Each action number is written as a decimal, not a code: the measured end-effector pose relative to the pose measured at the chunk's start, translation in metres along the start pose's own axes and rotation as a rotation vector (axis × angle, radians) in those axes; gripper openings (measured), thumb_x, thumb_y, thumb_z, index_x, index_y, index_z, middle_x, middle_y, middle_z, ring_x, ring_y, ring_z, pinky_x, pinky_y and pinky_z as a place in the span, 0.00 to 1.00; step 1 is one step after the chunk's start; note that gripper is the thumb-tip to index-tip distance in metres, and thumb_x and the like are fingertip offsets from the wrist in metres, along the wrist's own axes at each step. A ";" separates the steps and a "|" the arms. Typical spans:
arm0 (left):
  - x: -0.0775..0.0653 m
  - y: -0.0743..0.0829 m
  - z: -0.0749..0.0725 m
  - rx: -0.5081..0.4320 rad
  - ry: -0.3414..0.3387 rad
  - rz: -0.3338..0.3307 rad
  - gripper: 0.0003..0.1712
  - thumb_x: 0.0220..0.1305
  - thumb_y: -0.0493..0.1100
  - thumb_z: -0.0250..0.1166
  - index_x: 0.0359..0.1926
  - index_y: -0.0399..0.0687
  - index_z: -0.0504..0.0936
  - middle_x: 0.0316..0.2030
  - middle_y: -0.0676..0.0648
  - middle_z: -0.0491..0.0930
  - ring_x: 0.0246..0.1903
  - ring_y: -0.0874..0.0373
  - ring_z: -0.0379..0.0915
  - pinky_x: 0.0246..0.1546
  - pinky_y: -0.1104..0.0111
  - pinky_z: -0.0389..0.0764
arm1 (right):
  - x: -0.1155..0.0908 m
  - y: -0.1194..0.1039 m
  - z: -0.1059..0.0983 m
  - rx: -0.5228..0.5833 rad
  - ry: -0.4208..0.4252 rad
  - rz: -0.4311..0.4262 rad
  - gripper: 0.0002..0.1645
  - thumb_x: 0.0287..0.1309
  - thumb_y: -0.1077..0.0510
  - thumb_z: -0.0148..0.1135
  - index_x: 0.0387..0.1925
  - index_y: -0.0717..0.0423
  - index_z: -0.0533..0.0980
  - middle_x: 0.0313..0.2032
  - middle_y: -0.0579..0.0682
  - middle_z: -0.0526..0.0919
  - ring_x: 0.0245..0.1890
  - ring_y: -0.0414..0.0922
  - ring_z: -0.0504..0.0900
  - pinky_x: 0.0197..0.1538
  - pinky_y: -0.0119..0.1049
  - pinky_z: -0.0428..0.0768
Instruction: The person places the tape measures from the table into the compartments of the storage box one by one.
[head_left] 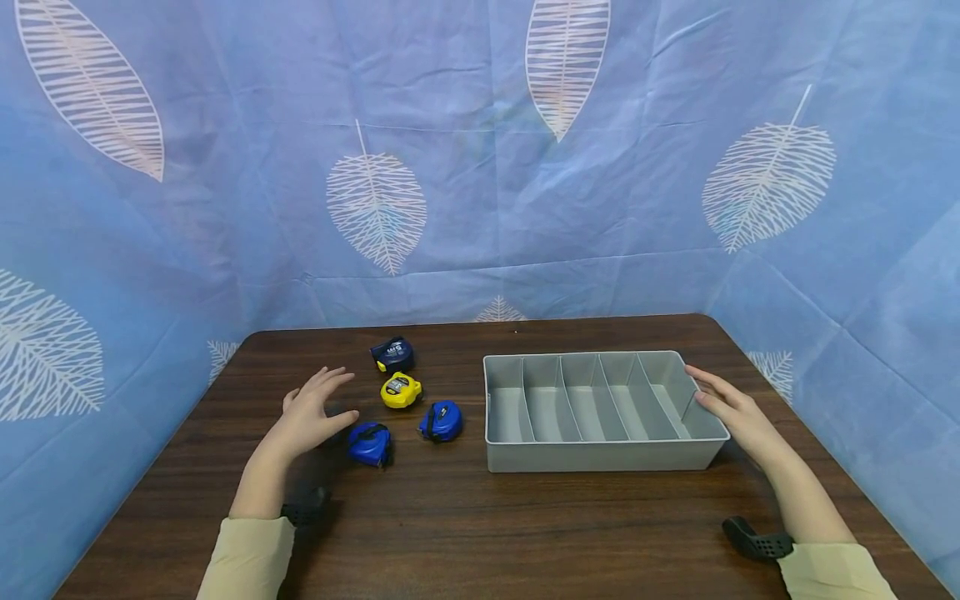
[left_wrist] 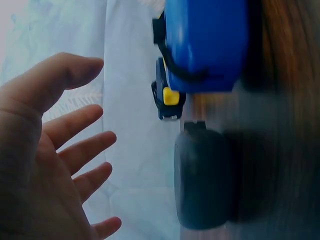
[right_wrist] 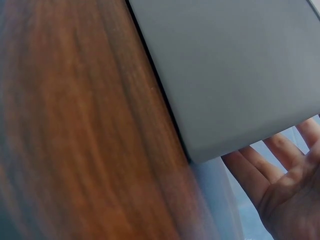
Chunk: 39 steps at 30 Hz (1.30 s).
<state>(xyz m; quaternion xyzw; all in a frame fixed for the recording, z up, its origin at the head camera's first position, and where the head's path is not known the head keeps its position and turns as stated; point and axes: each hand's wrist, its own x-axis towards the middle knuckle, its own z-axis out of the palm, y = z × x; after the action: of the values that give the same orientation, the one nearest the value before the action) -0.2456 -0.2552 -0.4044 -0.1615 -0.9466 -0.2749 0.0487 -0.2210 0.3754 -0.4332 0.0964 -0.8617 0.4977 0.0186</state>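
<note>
My left hand (head_left: 303,421) hovers over the table's left part, fingers spread and thumb apart, holding nothing. Just right of its thumb lies a blue tape measure (head_left: 369,443), with another blue one (head_left: 442,421) further right. Beyond them are a yellow tape measure (head_left: 401,390) and a dark navy one (head_left: 393,355). Low in the left wrist view sits a dark grey-green tape measure (left_wrist: 205,177), hidden behind the hand in the head view. My right hand (head_left: 738,417) touches the right end of a grey divided tray (head_left: 600,456), fingers fairly straight, some fingertips hidden behind it.
The dark wooden table (head_left: 465,533) ends at its far edge near a blue leaf-patterned cloth (head_left: 465,192), which also hangs at both sides. Thin upright dividers split the tray into several narrow compartments. Each wrist bears a black strap.
</note>
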 end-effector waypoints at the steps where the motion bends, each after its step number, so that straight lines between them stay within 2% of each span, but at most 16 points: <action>1: -0.001 -0.001 -0.001 -0.002 -0.003 -0.001 0.37 0.60 0.45 0.67 0.67 0.40 0.65 0.68 0.34 0.57 0.69 0.36 0.41 0.54 0.29 0.38 | 0.000 0.000 0.000 -0.001 0.000 0.000 0.34 0.74 0.50 0.44 0.75 0.49 0.50 0.70 0.70 0.46 0.65 0.72 0.47 0.55 0.72 0.54; 14: -0.006 -0.013 -0.006 -0.056 -0.112 -0.032 0.40 0.52 0.41 0.71 0.66 0.36 0.68 0.69 0.33 0.54 0.69 0.33 0.34 0.53 0.29 0.30 | 0.001 0.003 0.001 -0.006 0.000 -0.017 0.33 0.74 0.49 0.44 0.75 0.48 0.51 0.69 0.71 0.47 0.64 0.72 0.49 0.55 0.72 0.55; 21: -0.007 -0.018 -0.004 -0.047 -0.139 -0.059 0.42 0.50 0.41 0.73 0.66 0.36 0.67 0.69 0.32 0.54 0.69 0.32 0.35 0.52 0.28 0.34 | 0.000 0.000 0.000 -0.007 0.001 -0.009 0.33 0.74 0.50 0.44 0.75 0.50 0.50 0.69 0.71 0.47 0.65 0.71 0.49 0.55 0.72 0.54; 28: -0.008 -0.026 -0.002 -0.022 -0.173 -0.091 0.45 0.48 0.44 0.74 0.67 0.37 0.67 0.68 0.31 0.55 0.66 0.29 0.42 0.52 0.27 0.40 | -0.001 -0.001 0.000 -0.005 -0.001 -0.006 0.33 0.74 0.50 0.44 0.75 0.51 0.50 0.70 0.70 0.47 0.65 0.72 0.48 0.55 0.73 0.53; 33: -0.011 -0.032 -0.002 -0.046 -0.186 -0.098 0.42 0.50 0.42 0.74 0.66 0.37 0.67 0.68 0.31 0.55 0.65 0.28 0.45 0.52 0.27 0.40 | -0.001 -0.001 0.000 -0.001 0.000 -0.006 0.33 0.74 0.51 0.44 0.75 0.51 0.50 0.70 0.71 0.47 0.65 0.72 0.48 0.55 0.73 0.54; 39: -0.012 -0.035 -0.002 -0.070 -0.193 -0.097 0.37 0.52 0.38 0.72 0.63 0.37 0.71 0.69 0.32 0.53 0.65 0.27 0.42 0.51 0.26 0.37 | -0.001 -0.001 0.000 -0.003 0.000 -0.011 0.33 0.74 0.51 0.44 0.75 0.50 0.50 0.69 0.72 0.47 0.64 0.73 0.49 0.54 0.73 0.54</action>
<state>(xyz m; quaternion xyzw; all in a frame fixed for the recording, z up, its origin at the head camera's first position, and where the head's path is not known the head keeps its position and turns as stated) -0.2458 -0.2877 -0.4231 -0.1429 -0.9433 -0.2932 -0.0619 -0.2201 0.3749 -0.4327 0.1012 -0.8619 0.4965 0.0212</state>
